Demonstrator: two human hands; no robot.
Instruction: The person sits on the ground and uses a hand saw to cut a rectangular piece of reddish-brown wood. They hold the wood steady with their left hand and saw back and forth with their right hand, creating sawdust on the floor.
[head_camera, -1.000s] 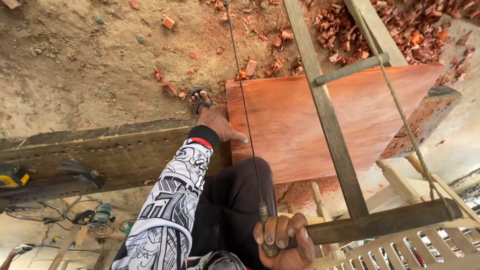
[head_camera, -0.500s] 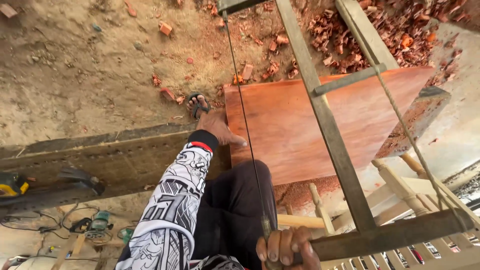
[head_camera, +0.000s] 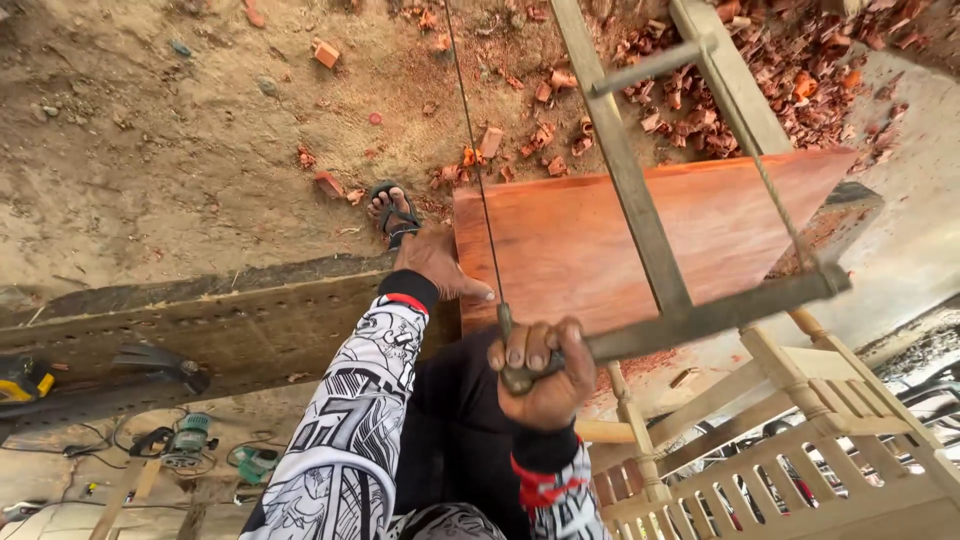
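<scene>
Right hand (head_camera: 542, 372) gripping frame saw (head_camera: 655, 250), left hand (head_camera: 432, 262) pressing reddish plank (head_camera: 620, 230)

Left hand (head_camera: 432, 262) on plank (head_camera: 640, 235); right hand (head_camera: 540, 372) nearer, gripping saw (head_camera: 655, 215)

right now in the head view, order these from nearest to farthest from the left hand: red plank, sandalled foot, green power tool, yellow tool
1. red plank, touching the left hand
2. sandalled foot, just above it
3. green power tool, lower left
4. yellow tool, far left edge
</scene>
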